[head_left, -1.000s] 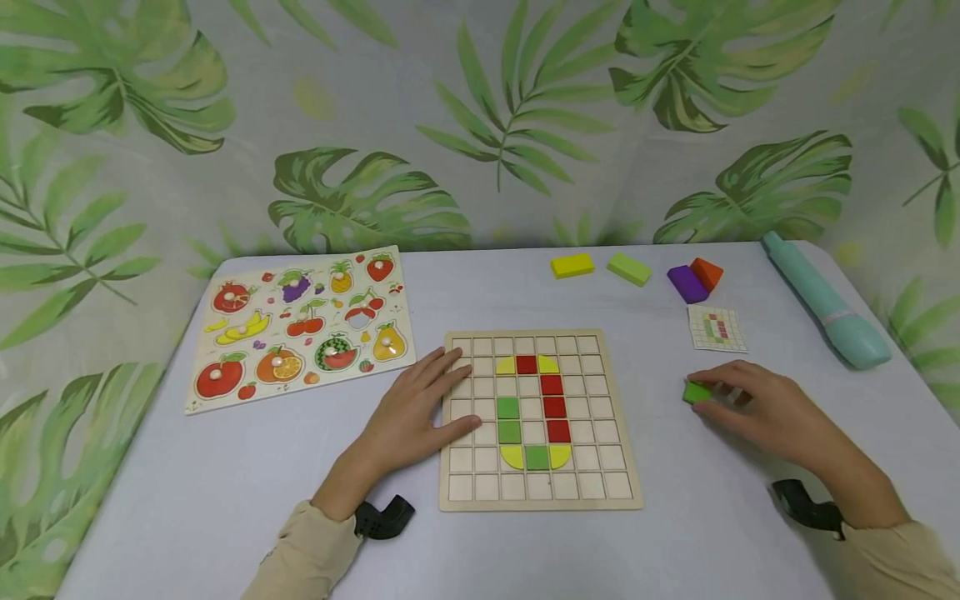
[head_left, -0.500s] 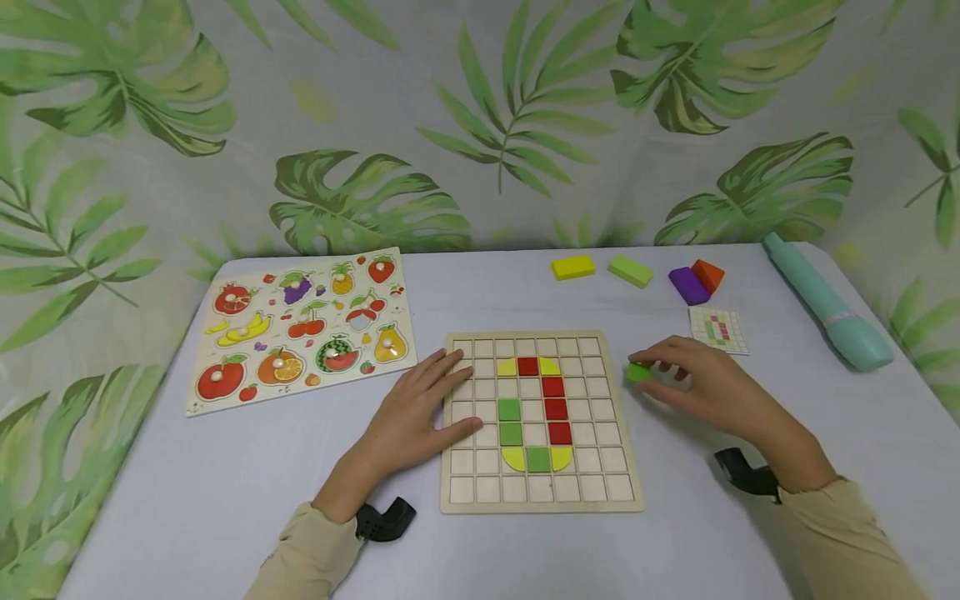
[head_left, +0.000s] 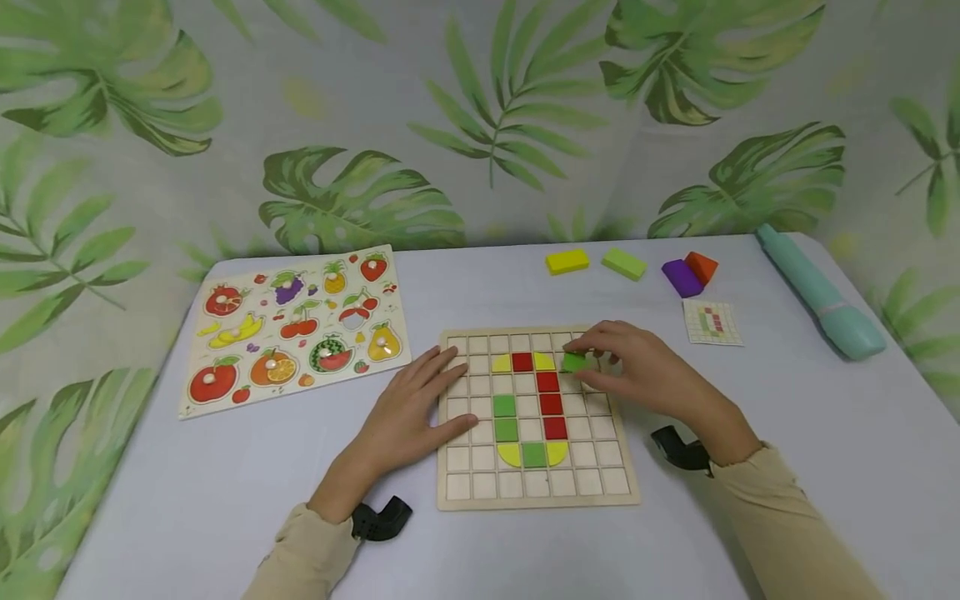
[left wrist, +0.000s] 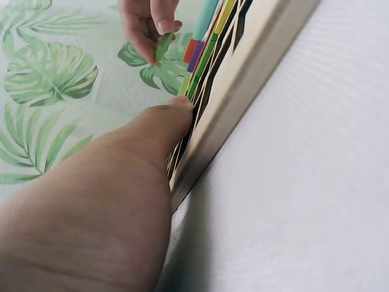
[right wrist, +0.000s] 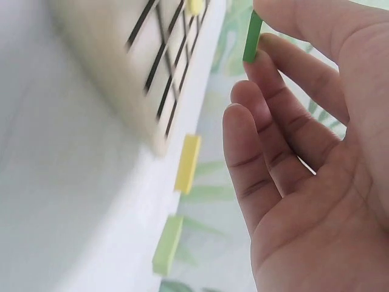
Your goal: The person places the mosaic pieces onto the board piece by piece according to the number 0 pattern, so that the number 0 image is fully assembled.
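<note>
A wooden grid board (head_left: 536, 504) lies on the table, with red, green and yellow tiles forming a ring in its squares. The yellow pieces are rounded quarter shapes at the ring's corners. My left hand (head_left: 408, 408) rests on the board's left edge with its fingers spread. Between thumb and fingertips my right hand (head_left: 641, 367) pinches a green square tile (head_left: 573, 362) over the board's upper right squares, just right of the ring. In the right wrist view the same green tile (right wrist: 253, 38) is seen edge-on, the other fingers loosely bent.
A fruit puzzle board (head_left: 277, 367) lies at the left. Along the back are a yellow block (head_left: 567, 262), a light green block (head_left: 624, 263), a purple block (head_left: 682, 278) and an orange triangular block (head_left: 702, 267). A pattern card (head_left: 712, 322) and a long teal object (head_left: 821, 296) lie at the right.
My right hand has carried the green tile leftward from the table at the right to over the board. My left hand stays on the board's left edge.
</note>
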